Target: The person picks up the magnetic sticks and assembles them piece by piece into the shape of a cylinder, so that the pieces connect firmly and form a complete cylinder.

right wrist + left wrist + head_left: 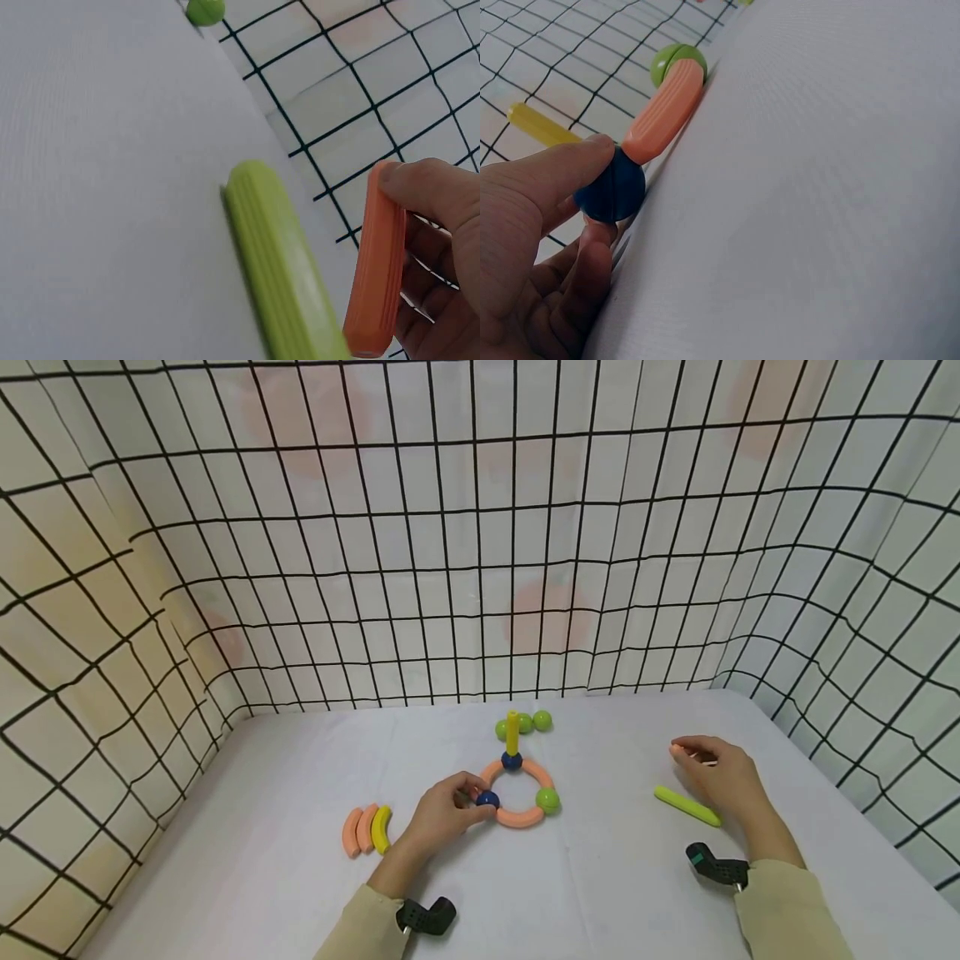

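My left hand pinches a dark blue ball between thumb and fingers. That ball belongs to a ring of curved orange pieces lying on the table. A green ball joins the ring on the right, and a second blue ball at the back carries an upright yellow rod. Over on the right, my right hand grips an orange stick, raised off the table; in the head view only its tip shows. A lime green stick lies just below that hand.
Two curved orange pieces and a curved yellow piece lie left of my left forearm. Behind the ring sit three green balls in a row. Black netting encloses the white table at back and sides.
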Demonstrator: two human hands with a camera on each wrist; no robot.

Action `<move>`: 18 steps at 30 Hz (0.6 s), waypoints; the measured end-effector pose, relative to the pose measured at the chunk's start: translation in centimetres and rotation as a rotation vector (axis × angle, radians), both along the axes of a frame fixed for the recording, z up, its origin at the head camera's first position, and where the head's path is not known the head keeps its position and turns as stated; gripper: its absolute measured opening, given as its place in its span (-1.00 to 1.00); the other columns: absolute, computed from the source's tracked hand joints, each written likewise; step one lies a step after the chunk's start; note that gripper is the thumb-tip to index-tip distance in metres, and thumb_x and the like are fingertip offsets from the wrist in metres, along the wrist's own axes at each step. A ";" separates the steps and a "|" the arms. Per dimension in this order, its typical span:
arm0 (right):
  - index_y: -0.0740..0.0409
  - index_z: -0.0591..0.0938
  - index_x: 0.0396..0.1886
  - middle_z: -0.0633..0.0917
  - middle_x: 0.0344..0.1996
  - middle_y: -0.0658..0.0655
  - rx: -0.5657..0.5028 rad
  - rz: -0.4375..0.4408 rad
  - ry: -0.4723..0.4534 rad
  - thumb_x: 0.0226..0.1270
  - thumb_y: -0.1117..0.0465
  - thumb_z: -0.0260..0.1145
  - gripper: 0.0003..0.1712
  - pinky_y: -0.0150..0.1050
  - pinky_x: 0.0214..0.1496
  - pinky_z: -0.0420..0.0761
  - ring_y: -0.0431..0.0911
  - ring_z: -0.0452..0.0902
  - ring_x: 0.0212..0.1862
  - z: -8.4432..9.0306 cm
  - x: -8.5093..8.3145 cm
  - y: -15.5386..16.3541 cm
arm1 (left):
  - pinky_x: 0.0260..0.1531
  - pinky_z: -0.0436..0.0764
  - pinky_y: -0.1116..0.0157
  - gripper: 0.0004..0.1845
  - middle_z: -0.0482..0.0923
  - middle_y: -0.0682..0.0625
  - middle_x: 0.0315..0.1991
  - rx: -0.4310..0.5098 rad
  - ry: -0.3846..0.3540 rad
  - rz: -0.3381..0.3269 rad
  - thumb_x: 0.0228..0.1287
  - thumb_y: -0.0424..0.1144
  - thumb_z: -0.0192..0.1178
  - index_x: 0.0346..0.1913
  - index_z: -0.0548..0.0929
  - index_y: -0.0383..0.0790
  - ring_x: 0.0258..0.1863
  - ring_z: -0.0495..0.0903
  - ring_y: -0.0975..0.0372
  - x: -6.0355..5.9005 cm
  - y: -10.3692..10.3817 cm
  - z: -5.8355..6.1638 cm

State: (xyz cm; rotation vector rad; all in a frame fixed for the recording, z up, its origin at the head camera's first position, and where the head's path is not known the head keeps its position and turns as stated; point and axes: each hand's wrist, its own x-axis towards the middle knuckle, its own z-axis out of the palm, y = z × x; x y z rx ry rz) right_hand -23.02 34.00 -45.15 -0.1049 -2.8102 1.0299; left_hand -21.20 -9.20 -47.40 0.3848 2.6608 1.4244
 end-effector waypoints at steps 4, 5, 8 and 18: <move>0.04 0.57 0.25 0.63 0.06 0.19 -0.016 0.006 0.052 0.42 -0.32 0.13 -0.33 -0.21 -0.10 0.48 0.06 0.47 0.11 1.2 0.0 -0.8 | -0.51 0.51 0.40 -0.68 0.55 0.07 -0.25 0.005 -0.008 -0.004 0.21 -0.02 0.41 -0.02 0.64 0.04 -0.38 0.49 0.24 0.0 0.0 0.1; 0.04 0.57 0.25 0.64 0.06 0.19 -0.021 0.011 0.060 0.42 -0.32 0.13 -0.34 -0.22 -0.11 0.48 0.06 0.48 0.10 1.5 0.1 -1.1 | -0.51 0.52 0.40 -0.68 0.54 0.07 -0.25 0.005 -0.011 -0.005 0.21 -0.02 0.41 -0.02 0.63 0.04 -0.38 0.49 0.24 0.0 -0.1 0.1; 0.04 0.57 0.25 0.65 0.04 0.19 -0.033 0.033 0.089 0.44 -0.27 0.16 -0.38 -0.28 -0.14 0.50 0.02 0.50 0.06 2.3 0.2 -1.8 | -0.50 0.51 0.40 -0.68 0.54 0.07 -0.25 0.002 -0.016 -0.004 0.21 -0.02 0.41 -0.02 0.63 0.04 -0.37 0.48 0.24 0.0 -0.1 0.2; 0.05 0.58 0.18 0.68 0.01 0.15 -0.080 0.124 0.185 0.45 -0.12 0.24 -0.52 -0.59 -0.11 0.47 -0.46 0.42 -0.10 3.5 0.5 -4.2 | -0.52 0.47 0.41 -0.69 0.53 0.08 -0.26 -0.014 -0.005 -0.004 0.21 -0.02 0.41 -0.02 0.64 0.04 -0.37 0.46 0.24 0.1 0.0 0.3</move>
